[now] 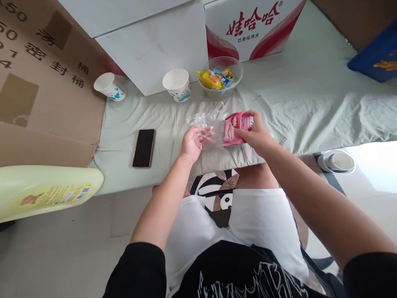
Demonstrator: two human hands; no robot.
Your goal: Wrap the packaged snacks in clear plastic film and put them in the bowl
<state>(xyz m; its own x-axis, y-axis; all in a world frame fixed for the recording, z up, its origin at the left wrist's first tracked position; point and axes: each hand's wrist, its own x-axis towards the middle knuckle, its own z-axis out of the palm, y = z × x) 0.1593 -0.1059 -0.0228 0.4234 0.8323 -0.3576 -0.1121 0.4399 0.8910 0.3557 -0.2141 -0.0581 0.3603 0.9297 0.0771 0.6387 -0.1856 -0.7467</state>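
My right hand (256, 132) grips a pink packet (234, 129) with white lettering, its thumb on top and its fingers at the far edge. Thin clear plastic, apparently a bag (218, 130), reaches from the packet's left side to my left hand (194, 140). My left hand is palm up, its curled fingers holding the plastic. Crumpled film spreads a little beyond the fingers. Whether the packet sits inside the bag or only against it, I cannot tell. Both hands are just above the near edge of the cloth-covered surface (297, 103).
Beyond my hands stand a clear bowl (237, 76) of wrapped snacks and a paper cup (176, 85). Another paper cup (111, 87) and a phone (144, 148) are on the left. Cartons (173, 45) line the back. A yellow jug (49, 190) is at far left.
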